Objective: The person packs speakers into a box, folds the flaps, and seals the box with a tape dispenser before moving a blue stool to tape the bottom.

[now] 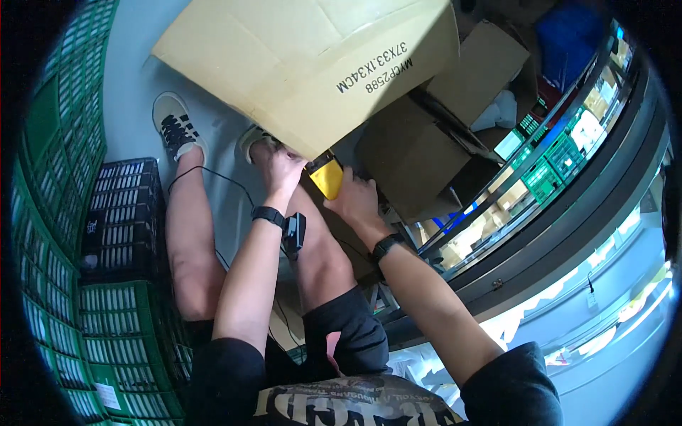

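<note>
A large cardboard box (312, 64) fills the upper middle, tilted, with its near corner pointing down toward my hands. My left hand (282, 169) is closed at that corner, gripping the box's lower edge; some of its fingertips are hidden. Just to the right, my right hand (355, 199) is wrapped around a yellow tool with a black edge (326, 177), whose exact kind I cannot make out. The tool's dark end is right beside the box corner. Both wrists wear black bands, and a small black device (294, 233) sits by the left one.
Green plastic crates (117, 319) and a black crate (121, 213) stand along the left. Open cardboard boxes (412, 156) are at the right, beside a dark curved metal frame (511, 263). A thin black cable (234, 179) crosses my legs. My shoe (174, 124) rests on the grey floor.
</note>
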Demonstrator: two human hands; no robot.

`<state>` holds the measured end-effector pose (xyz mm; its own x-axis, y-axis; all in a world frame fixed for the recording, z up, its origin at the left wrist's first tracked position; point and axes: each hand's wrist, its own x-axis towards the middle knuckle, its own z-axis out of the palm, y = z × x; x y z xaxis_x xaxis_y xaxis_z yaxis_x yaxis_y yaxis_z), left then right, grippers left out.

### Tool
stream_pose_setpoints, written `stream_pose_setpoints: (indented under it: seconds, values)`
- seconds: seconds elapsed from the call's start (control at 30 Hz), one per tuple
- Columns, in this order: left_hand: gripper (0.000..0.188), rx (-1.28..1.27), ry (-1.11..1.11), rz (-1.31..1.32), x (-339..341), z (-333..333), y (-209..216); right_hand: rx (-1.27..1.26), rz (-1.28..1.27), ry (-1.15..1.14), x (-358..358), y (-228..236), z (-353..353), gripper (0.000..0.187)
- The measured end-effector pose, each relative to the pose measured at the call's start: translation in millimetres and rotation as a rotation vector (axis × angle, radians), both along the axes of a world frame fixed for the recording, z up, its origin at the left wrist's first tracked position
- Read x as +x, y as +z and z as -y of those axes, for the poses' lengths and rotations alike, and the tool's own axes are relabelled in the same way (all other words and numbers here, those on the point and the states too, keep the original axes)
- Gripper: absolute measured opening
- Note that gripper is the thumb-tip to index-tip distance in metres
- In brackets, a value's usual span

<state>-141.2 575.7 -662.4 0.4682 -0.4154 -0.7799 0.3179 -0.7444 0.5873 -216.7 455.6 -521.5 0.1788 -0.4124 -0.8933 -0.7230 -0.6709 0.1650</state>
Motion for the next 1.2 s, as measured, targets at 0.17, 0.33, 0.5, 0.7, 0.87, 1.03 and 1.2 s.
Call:
stream_pose_setpoints:
  seconds: [0.17,0.33,0.5,0.7,0.87,1.03,1.2]
  values:
    - [0.022,-0.026,0.006,0.086,-4.3,-4.5,-6.9,0.102,-0.098,0.080,29.3,-3.6,12.6,0.086]
    - [0.017,0.003,0.161,-0.138,13.2,6.9,17.0,0.147,-0.219,0.076,67.5,3.6,22.8,0.087]
    - [0.017,0.164,0.017,-0.165,0.2,-2.4,3.5,0.126,-0.316,-0.096,69.0,-15.3,24.7,0.090]
    - [0.018,0.001,-0.107,0.413,1.1,-11.4,-22.9,0.229,-0.455,0.042,43.7,-33.6,31.6,0.094]
    - [0.011,0.051,-0.036,0.403,13.6,19.1,19.8,0.175,-0.475,-0.046,16.6,-19.3,37.7,0.094]
    - [0.017,0.074,-0.148,0.478,29.3,-11.8,-9.7,0.188,-0.442,-0.099,30.8,-25.1,25.0,0.094]
    - [0.019,0.183,-0.061,0.047,38.3,20.2,25.2,0.167,-0.389,-0.166,13.0,-14.1,35.6,0.095]
